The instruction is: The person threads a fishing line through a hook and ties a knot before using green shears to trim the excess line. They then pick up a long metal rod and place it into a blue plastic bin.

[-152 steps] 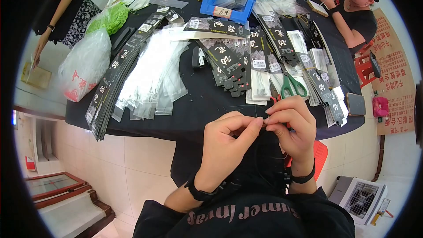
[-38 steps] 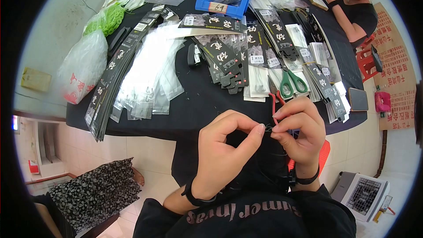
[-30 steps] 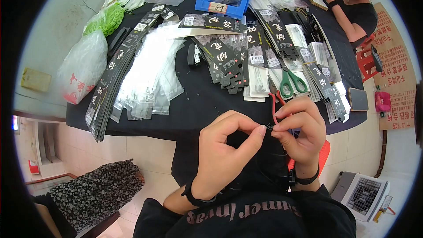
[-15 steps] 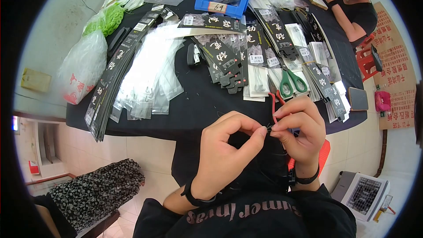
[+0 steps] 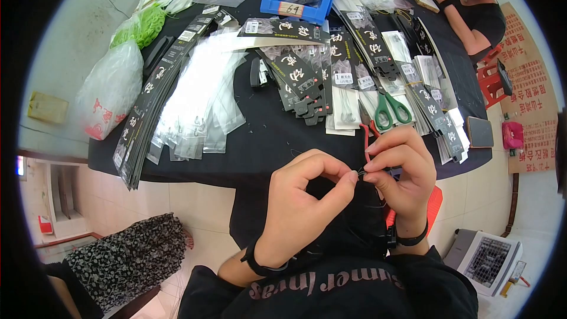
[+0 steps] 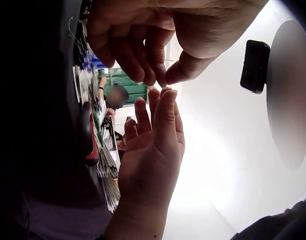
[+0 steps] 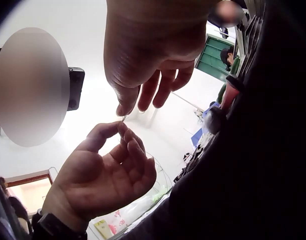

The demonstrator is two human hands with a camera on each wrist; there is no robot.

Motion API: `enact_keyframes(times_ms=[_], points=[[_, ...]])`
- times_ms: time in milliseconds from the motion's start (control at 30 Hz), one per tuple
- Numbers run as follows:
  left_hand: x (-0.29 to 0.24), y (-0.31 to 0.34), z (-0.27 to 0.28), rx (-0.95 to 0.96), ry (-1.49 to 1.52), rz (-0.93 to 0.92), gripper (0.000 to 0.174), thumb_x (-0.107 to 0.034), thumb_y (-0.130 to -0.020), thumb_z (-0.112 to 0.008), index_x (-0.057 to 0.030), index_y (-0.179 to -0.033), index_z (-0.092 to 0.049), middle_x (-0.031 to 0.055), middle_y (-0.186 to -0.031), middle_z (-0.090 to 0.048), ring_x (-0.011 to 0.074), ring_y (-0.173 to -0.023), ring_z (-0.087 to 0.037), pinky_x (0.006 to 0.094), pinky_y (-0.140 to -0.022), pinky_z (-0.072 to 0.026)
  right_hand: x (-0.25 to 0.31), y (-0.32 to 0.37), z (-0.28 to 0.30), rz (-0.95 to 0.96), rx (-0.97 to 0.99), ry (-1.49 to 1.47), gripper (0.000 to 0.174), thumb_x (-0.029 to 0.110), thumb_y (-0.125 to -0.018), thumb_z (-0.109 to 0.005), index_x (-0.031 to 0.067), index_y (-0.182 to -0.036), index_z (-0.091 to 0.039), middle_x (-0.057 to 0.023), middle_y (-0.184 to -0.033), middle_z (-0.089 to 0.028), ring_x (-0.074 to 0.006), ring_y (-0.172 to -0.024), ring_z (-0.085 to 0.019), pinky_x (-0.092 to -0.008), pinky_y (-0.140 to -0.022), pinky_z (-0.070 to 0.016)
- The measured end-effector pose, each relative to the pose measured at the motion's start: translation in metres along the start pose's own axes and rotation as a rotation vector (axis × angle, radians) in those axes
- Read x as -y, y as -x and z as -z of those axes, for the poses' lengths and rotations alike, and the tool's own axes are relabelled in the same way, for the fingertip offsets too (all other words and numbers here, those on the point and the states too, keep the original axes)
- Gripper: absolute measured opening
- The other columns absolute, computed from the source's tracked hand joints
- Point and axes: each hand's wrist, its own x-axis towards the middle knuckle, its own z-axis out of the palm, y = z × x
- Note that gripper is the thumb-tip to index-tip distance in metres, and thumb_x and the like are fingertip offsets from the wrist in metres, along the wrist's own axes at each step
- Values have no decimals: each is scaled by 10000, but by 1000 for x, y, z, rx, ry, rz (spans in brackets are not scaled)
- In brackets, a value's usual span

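In the head view my left hand [image 5: 310, 201] and right hand [image 5: 404, 171] meet fingertip to fingertip over the table's front edge. Left thumb and forefinger pinch a tiny dark piece with thin thread ends [image 5: 361, 172]; the right thumb and fingertips pinch its other side. It is too small to tell its kind. A thin shiny sliver [image 7: 124, 118] shows between the fingertips in the right wrist view. Just beyond the right fingers lies a red-handled tool [image 5: 365, 136], partly hidden by that hand. Green-handled scissors [image 5: 393, 111] lie behind it.
Clear plastic packets [image 5: 201, 100] and black printed cards [image 5: 159, 88] cover the black-clothed table [image 5: 266, 142]. A stapler [image 5: 258, 74] and a blue bin [image 5: 269, 0] stand farther back. At right are a phone [image 5: 479, 133] and another person [image 5: 484, 20]; someone in a patterned skirt [image 5: 130, 254] is at lower left.
Since the oldest frame both hands have shifted slightly, exposing more of the red-handled tool. The person in the patterned skirt has gone from upper left to lower left. The last second shows only small fingertip shifts.
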Motion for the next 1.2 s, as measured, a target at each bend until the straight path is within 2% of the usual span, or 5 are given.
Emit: enact_keyframes(times_ms=[567,767,833,1000,1200], points=[[-3,-1,7,46,20,10,137,-26,-919,-555,27,-913,-681,76,-834,-668,135,-836,-634,250,-765,-472,-1,1,3,-30,-23,-48,168,135,-745,-796,45,-788,-660,-84,-905,-658,-191,-795,-613,-279,-691,-469],[-2,1,11,87,136,-19,338,-16,-927,-481,73,-1253,-480,168,-1196,-590,185,-1015,-611,319,-920,-475,1,3,7,-62,-52,-57,173,166,-789,-777,47,-797,-652,-78,-908,-655,-163,-782,-593,-252,-635,-427],[0,2,14,64,82,-137,400,8,-892,-489,59,-1287,-451,199,-1340,-480,200,-1039,-604,332,-928,-473,1,3,8,-70,-55,-55,174,170,-798,-772,47,-796,-650,-78,-909,-654,-158,-779,-589,-247,-625,-417],[-5,4,23,-79,-174,-212,464,9,-712,-660,-54,-1168,-598,136,-1260,-547,114,-838,-603,256,-753,-445,3,2,12,-68,-73,-63,202,188,-791,-778,40,-783,-641,-100,-910,-646,-173,-786,-591,-261,-666,-447],[-9,-1,26,40,-252,-337,521,21,-684,-686,-25,-1188,-564,153,-1301,-502,181,-1004,-600,305,-887,-469,12,-2,20,-55,-43,-81,243,232,-779,-788,41,-770,-637,-104,-904,-642,-201,-812,-609,-295,-718,-465]])
